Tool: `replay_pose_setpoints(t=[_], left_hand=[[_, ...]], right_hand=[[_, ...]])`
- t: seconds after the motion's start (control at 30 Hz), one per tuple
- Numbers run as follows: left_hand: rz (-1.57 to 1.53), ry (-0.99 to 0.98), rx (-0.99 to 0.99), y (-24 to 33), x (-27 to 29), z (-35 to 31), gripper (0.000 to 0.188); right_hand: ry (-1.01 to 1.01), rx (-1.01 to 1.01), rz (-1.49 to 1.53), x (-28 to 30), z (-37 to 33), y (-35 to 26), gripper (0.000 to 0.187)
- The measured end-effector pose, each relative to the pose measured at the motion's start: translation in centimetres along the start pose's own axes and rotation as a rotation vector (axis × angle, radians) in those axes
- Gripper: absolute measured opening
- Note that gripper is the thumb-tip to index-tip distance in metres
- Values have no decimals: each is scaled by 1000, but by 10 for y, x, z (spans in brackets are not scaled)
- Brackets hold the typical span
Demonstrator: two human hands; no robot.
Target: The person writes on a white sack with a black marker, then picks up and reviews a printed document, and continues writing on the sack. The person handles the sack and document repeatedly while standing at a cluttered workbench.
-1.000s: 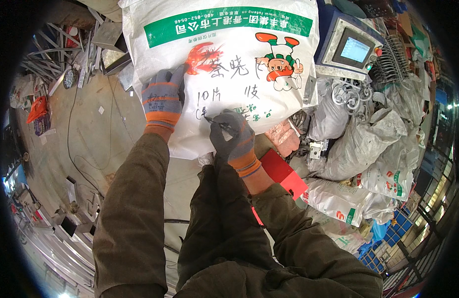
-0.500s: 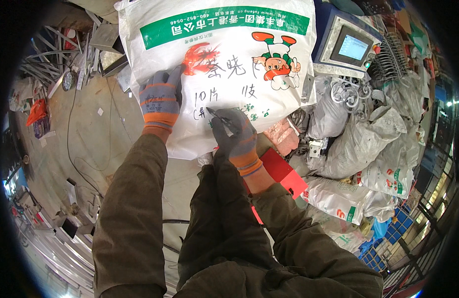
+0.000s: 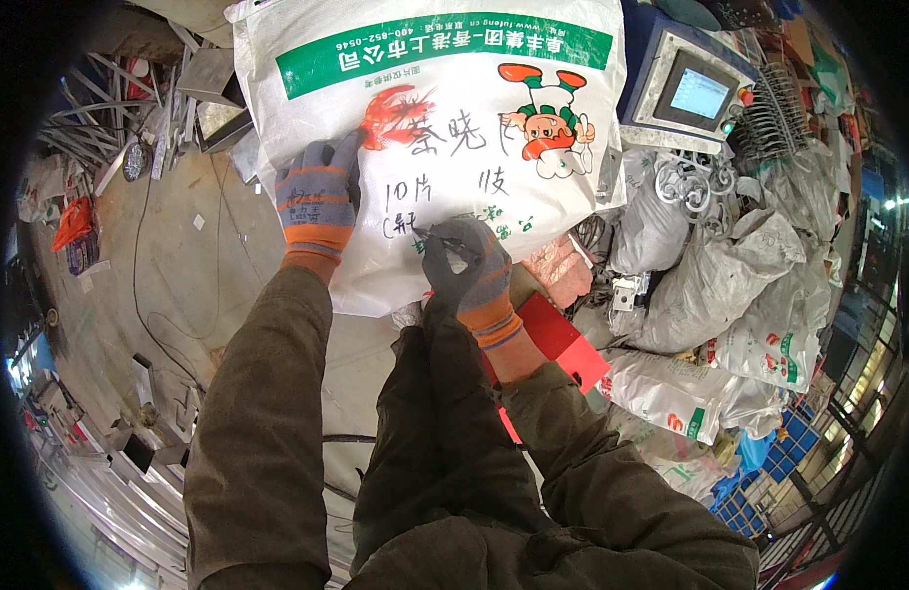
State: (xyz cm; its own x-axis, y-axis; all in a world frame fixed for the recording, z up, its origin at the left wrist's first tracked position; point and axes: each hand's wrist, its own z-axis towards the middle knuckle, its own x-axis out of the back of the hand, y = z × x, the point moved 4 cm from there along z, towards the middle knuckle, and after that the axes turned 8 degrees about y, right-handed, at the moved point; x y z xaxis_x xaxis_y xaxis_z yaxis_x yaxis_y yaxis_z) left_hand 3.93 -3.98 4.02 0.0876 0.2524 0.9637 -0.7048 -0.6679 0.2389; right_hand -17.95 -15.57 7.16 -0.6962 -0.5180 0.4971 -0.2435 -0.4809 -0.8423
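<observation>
A white woven sack (image 3: 376,265) with a green band, a red printed shape and a cartoon figure lies spread in front of me. Black handwriting runs across its middle. My left hand (image 3: 319,197), in a grey and orange work glove, rests on the sack's left part with its fingers stretched out. In a matching glove, my right hand (image 3: 466,265) pinches a dark marker pen (image 3: 425,234), its tip at the lowest line of writing. Most of the pen is hidden by the fingers.
A control box with a lit screen (image 3: 698,96) stands at the upper right. Stuffed sacks (image 3: 710,285) and white scroll-shaped metal pieces (image 3: 685,187) crowd the right side. Below my right hand sits a red box (image 3: 562,339). Metal strips (image 3: 110,108) heap at the upper left.
My right hand has shifted slightly with the marker pen, and the lowest line of writing has gained more strokes. My left hand stays where it was.
</observation>
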Motion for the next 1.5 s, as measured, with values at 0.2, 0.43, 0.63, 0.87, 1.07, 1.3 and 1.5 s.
replay_pose_setpoints(t=[0.2,0.43,0.63,0.87,1.07,1.3,1.5], left_hand=[[2,14,-9,0,0,0,78],[36,-22,7,-1,-2,0,77],[2,-2,10,-2,-3,0,79],[21,-3,5,0,-3,-1,81],[9,-4,7,-1,-2,0,83],[9,-13,13,0,0,0,81],[48,8,-8,3,3,1,67]], right_hand=[[9,-35,-13,0,1,3,19],[76,-132,72,-3,1,7,17],[56,-144,80,-3,0,8,17],[44,-90,62,4,-4,2,18],[110,-35,-30,17,-1,8,19],[117,-55,27,15,-4,15,21],[112,-86,36,15,-1,16,22]])
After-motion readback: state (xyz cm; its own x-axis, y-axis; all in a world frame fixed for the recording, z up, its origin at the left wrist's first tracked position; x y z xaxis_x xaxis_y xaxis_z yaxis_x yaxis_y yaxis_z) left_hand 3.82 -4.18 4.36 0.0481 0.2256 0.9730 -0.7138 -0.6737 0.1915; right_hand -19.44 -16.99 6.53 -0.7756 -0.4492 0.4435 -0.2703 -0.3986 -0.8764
